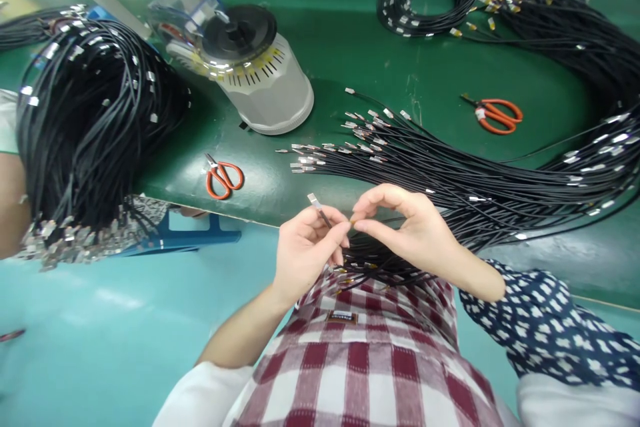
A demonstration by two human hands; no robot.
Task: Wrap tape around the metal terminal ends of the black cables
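My left hand [306, 250] is closed round a thin black cable [325, 218], whose flat silver connector [313, 199] sticks up past the fingers. Thumb and index finger of my right hand [413, 227] pinch close beside the left fingertips. A tiny yellowish-brown bit [352, 223] shows between the two hands, too small to name. Just under my hands, more black cable ends with yellow tips [370, 267] hang over the table edge onto my checked apron [370, 360]. Behind my hands a thick bundle of black cables [450, 177] lies with its connectors pointing left.
On the green table [340, 40] stands a grey round dispenser [270, 93] with yellow pieces round its rim. Orange-handled cutters [223, 179] lie left, another orange-handled pair [500, 115] right. A large cable heap [95, 113] rests beside a person's arm [13, 207]. Coiled cables [385, 3] lie behind.
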